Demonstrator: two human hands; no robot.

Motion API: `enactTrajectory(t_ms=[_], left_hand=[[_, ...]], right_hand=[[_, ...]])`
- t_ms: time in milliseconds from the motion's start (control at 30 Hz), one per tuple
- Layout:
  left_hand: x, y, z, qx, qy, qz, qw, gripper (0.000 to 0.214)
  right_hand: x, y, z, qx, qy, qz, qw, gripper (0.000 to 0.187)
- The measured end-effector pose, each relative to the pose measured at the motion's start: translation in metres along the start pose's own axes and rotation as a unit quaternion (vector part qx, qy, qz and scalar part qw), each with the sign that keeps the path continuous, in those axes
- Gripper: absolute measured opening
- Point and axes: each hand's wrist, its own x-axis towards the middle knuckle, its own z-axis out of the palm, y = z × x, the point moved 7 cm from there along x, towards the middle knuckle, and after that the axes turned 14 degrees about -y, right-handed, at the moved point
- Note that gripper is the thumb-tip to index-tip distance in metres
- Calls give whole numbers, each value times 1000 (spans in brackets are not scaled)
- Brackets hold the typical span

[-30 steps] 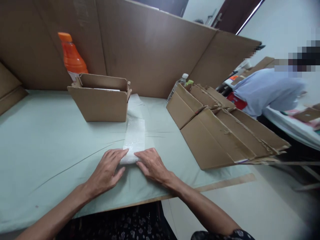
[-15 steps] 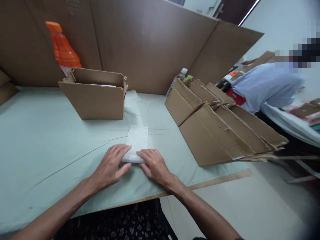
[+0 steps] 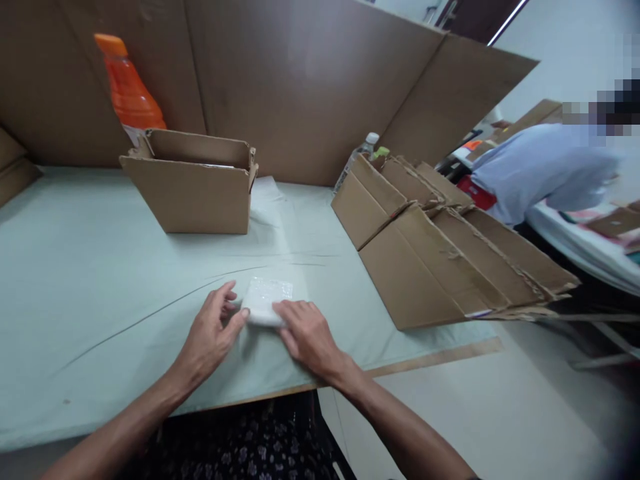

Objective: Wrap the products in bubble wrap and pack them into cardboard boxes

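The bubble wrap (image 3: 269, 292) is laid on the cloth-covered tabletop (image 3: 125, 273), between the two hands. Its near right corner is touched by the right hand (image 3: 307, 333); whether that grip is closed on it cannot be told. The left hand (image 3: 213, 328) is held loosely spread, its grip released (the thumb tip brought to the wrap's left edge).

Pale green cloth (image 3: 125, 287) under my hands. My right hand (image 3: 306, 333) has fingers on the bubble wrap (image 3: 270, 291); my left hand (image 3: 213, 327), loosely spread, thumb by its left edge. Cardboard box (image 3: 207, 200) beyond, orange bottle (image 3: 131, 93) behind that. More boxes (image 3: 425, 267) to my right.
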Motion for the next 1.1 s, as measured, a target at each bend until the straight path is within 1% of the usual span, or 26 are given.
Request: enactTrajectory(t_ms=[33, 67, 100, 167, 200, 233, 300, 333, 367, 400, 433, 467, 500, 533, 600, 633, 667, 700, 733, 767, 833, 867, 900, 967, 1033, 1100], left_hand=[[-5, -5, 0, -86, 9, -37, 996, 74], [-10, -8, 2, -167, 12, -66, 984, 83], [-15, -10, 6, -236, 10, -89, 968, 91], [-23, -9, 13, -325, 6, -110, 939, 100], [-25, -8, 16, -348, 7, -110, 931, 101], [-26, -7, 18, -359, 8, -103, 928, 100], [-26, -4, 23, -354, -13, -76, 932, 96], [-25, -2, 26, -336, -35, -58, 940, 93], [-22, 1, 28, -303, -58, -39, 951, 89], [-19, 5, 27, -252, -68, -15, 965, 84], [-14, 11, 21, -184, -58, 18, 981, 78], [-8, 21, 9, -100, -25, 62, 993, 72], [-1, 35, -7, -6, 28, 115, 993, 66], [7, 53, -25, 89, 91, 172, 977, 61], [26, 91, -62, 249, 204, 266, 909, 58], [40, 108, -80, 307, 240, 293, 873, 60], [56, 122, -98, 350, 265, 303, 846, 63], [75, 132, -116, 380, 281, 296, 830, 65], [93, 138, -134, 399, 291, 275, 825, 66], [110, 141, -148, 411, 286, 249, 829, 61], [134, 139, -164, 431, 246, 211, 842, 43], [138, 137, -165, 441, 223, 214, 843, 33], [134, 136, -163, 451, 206, 234, 836, 25], [107, 135, -151, 468, 191, 303, 808, 19], [66, 135, -135, 481, 183, 356, 780, 17], [24, 136, -119, 488, 169, 372, 772, 17]], right_hand=[[3, 8, -1, 65, 14, 29, 997, 36], [5, 14, 0, 139, 13, 47, 989, 34], [7, 16, 4, 211, -6, 51, 976, 33], [10, 9, 12, 303, -59, 16, 951, 30], [11, 5, 12, 318, -66, -7, 946, 30], [11, 2, 10, 320, -54, -22, 946, 34], [12, 5, 5, 327, -21, -21, 944, 52], [14, 7, 5, 348, -30, -19, 937, 62], [16, 8, 8, 381, -57, -21, 923, 66], [18, 9, 11, 418, -87, -23, 904, 63], [20, 10, 14, 453, -106, -24, 885, 56], [23, 13, 15, 482, -107, -20, 869, 49], [25, 18, 15, 508, -90, -9, 856, 45], [27, 25, 14, 530, -63, 8, 845, 43], [29, 35, 15, 564, -29, 33, 825, 44], [30, 38, 17, 576, -26, 35, 816, 44], [31, 39, 18, 584, -28, 33, 810, 45], [31, 40, 19, 589, -33, 29, 807, 45], [31, 41, 19, 591, -35, 26, 805, 44], [31, 41, 19, 594, -36, 23, 803, 43], [29, 42, 19, 598, -34, 23, 800, 41], [28, 43, 19, 601, -33, 22, 798, 40], [28, 43, 19, 603, -32, 21, 797, 40], [27, 45, 18, 611, -24, 20, 791, 41], [26, 51, 16, 623, 0, 27, 782, 42], [25, 60, 11, 641, 44, 42, 765, 45]])
